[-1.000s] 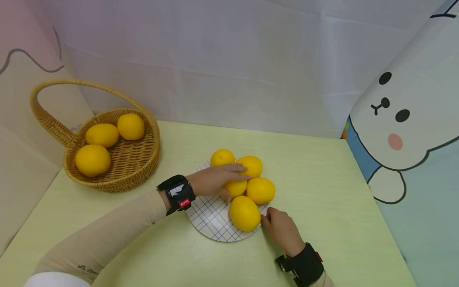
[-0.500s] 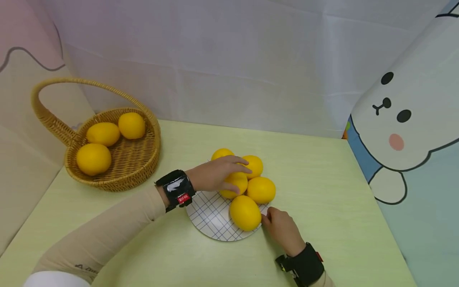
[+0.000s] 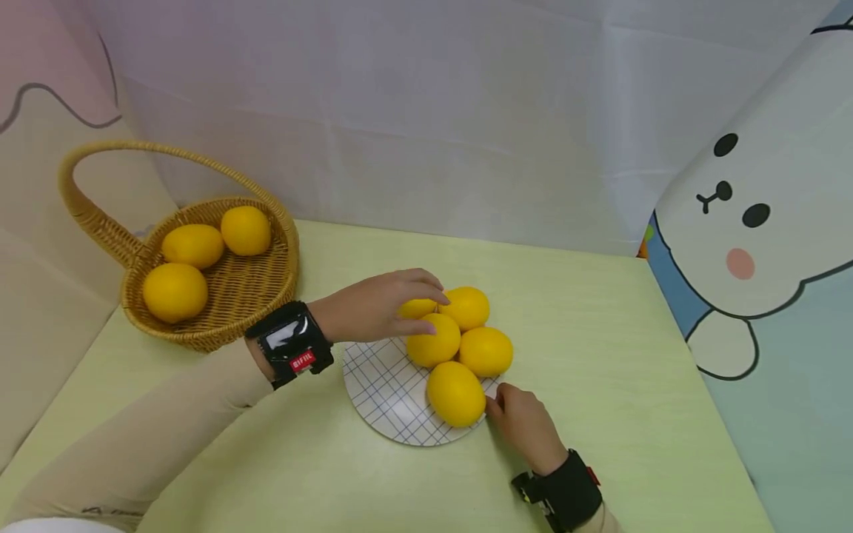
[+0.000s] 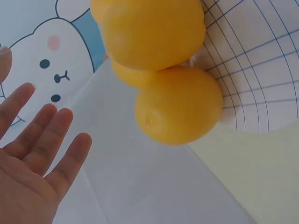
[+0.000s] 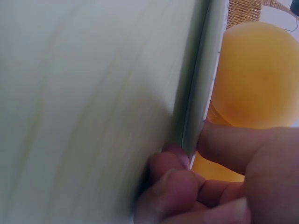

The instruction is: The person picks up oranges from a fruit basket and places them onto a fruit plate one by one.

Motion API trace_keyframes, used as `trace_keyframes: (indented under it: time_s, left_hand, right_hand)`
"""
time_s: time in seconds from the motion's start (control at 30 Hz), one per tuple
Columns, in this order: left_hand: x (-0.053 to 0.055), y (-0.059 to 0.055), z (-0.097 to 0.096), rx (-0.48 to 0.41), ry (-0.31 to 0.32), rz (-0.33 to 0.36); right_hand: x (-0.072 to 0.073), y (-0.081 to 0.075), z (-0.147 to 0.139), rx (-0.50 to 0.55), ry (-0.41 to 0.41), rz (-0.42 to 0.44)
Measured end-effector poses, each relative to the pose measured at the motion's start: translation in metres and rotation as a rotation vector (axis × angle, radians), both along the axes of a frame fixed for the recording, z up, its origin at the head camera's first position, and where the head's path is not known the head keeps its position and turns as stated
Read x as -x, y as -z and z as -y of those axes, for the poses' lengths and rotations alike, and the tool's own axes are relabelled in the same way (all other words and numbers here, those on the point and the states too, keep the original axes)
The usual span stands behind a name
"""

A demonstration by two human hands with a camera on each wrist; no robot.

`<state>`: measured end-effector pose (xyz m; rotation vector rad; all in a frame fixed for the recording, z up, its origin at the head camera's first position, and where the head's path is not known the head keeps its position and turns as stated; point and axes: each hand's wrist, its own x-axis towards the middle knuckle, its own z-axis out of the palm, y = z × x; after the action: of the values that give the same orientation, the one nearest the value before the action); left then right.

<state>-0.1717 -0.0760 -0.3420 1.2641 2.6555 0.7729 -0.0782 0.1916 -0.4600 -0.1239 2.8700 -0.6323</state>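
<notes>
Several yellow lemons (image 3: 456,394) lie on a round white plate with a blue grid (image 3: 385,392). My left hand (image 3: 380,305) is above the plate's far left, fingers spread and holding nothing. It partly covers the far-left lemon (image 3: 417,308) in the head view. In the left wrist view, the palm and fingers of the left hand (image 4: 39,163) are apart from the lemons (image 4: 180,105). At the plate's near right edge, my right hand (image 3: 526,428) pinches the rim (image 5: 202,93). Its thumb lies on the upper side and its curled fingers are underneath.
A wicker basket (image 3: 249,277) with a tall handle stands at the table's back left. Inside it are three lemons (image 3: 175,293). A pale cloth wall (image 3: 466,118) rises behind the pale green table (image 3: 600,355), and a cartoon-printed panel (image 3: 766,222) stands on the right.
My left hand has lifted off the lemon it was touching and moved left and away toward the far-left lemon, its fingers spread. The right hand has stayed at the plate's rim.
</notes>
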Motion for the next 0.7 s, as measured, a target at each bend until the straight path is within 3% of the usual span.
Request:
trace_keyframes:
  time_s: [0.3, 0.53, 0.7]
  left_hand:
    - [0.006, -0.024, 0.054, -0.018, -0.057, 0.026]
    - [0.009, -0.038, 0.113, 0.007, -0.227, 0.036]
    - [0.018, -0.041, 0.157, 0.071, -0.294, 0.032]
  right_hand:
    - [0.003, -0.001, 0.002, 0.006, 0.019, 0.015]
    - [0.005, 0.001, 0.005, 0.001, 0.019, 0.019]
    - [0.006, 0.001, 0.006, 0.002, 0.023, 0.014]
